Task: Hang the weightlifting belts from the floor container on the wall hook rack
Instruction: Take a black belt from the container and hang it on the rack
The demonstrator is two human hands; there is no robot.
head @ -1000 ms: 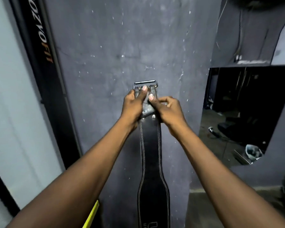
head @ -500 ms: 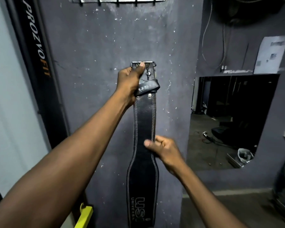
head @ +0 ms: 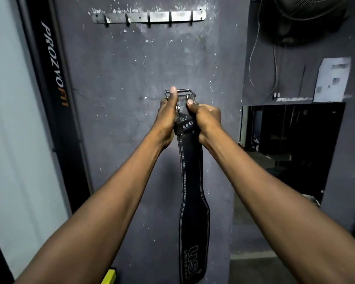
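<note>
Black leather belt [head: 193, 181] reads "USI" on its loop & again low on strap, w/ "UNIVE…" partly legible. Black post [head: 53, 78] at left: "PROZVOFIT". Both grips curled tight round belt's top end: left hand [head: 168, 117] w/ thumb up along steel buckle [head: 182, 92], right hand [head: 205, 117] pinching just beside it. Belt hangs straight down in front of grey wall [head: 121, 68], well below hook rack [head: 150, 17].
</note>
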